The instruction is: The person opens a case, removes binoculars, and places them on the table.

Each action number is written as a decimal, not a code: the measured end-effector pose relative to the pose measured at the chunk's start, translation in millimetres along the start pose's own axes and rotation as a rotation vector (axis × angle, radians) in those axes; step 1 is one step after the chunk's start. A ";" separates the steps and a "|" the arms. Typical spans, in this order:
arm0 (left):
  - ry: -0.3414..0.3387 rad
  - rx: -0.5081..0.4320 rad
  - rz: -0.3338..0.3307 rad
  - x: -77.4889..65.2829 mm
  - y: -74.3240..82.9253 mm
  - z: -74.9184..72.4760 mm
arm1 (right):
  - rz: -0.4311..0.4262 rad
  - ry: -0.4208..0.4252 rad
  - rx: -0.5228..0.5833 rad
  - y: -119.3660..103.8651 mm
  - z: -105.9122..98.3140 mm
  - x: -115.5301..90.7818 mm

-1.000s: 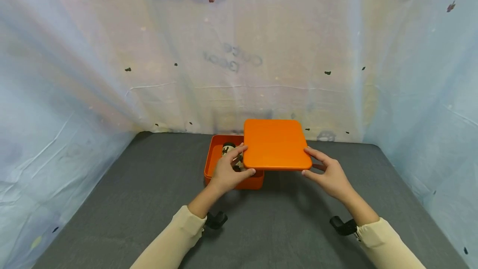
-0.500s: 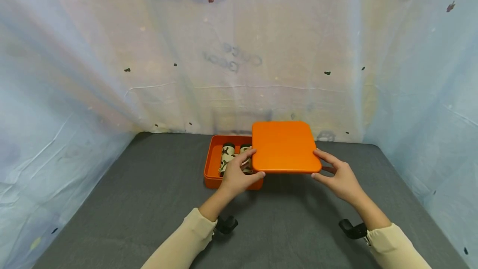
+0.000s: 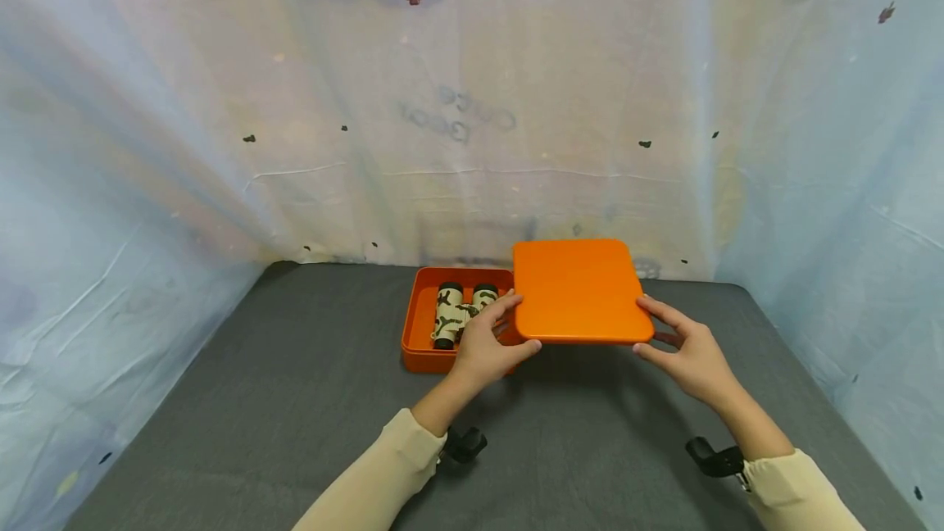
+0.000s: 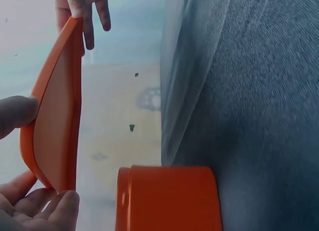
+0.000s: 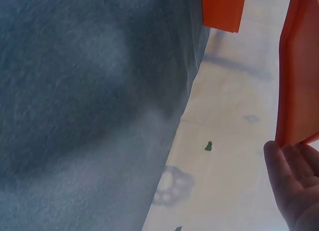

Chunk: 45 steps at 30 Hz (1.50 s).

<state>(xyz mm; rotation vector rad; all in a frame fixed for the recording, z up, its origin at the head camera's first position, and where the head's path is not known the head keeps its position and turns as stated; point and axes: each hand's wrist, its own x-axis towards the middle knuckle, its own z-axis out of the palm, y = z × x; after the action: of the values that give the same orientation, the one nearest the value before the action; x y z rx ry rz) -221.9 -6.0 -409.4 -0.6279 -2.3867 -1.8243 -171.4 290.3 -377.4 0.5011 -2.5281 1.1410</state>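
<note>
Between both hands, an orange square lid (image 3: 578, 289) is held up level above the table, its hollow underside showing in the left wrist view. My left hand (image 3: 488, 342) pinches the lid's left edge, thumb at the near corner. My right hand (image 3: 689, 355) pinches its right edge the same way. To the left stands an open orange box (image 3: 420, 360) on the table. Inside it lie camouflage-patterned binoculars (image 3: 448, 314) with black ends, partly hidden behind my left hand. The lid overlaps the box's right side in the head view.
A grey cloth-covered table (image 3: 295, 416) spreads under the box and hands. Behind it hangs a pale printed curtain (image 3: 472, 105), which also closes off both sides. A black wrist mount (image 3: 465, 445) sits under the left wrist, another under the right.
Both hands have carried the lid to the right, away from over the box. More of the binoculars and the box's interior now shows. The box has stayed in place.
</note>
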 end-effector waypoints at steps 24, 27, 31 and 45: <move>-0.041 0.051 -0.015 4.1 -0.2 31.4 | 0.018 -0.024 -0.029 20.9 -15.8 -14.3; -0.045 0.070 -0.024 4.2 -2.4 36.0 | 0.036 -0.035 -0.032 26.6 -17.2 -16.3; -0.057 0.083 -0.041 5.3 -7.2 44.9 | 0.067 -0.043 -0.049 34.5 -19.0 -19.6; -0.064 0.165 -0.071 9.7 -15.7 70.4 | 0.143 -0.074 -0.060 52.5 -23.2 -20.7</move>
<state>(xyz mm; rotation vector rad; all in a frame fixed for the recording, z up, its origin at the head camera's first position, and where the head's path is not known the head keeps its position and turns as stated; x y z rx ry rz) -223.3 59.5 -441.3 -0.6003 -2.5984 -1.6333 -172.7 344.3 -405.8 0.3586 -2.6907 1.1104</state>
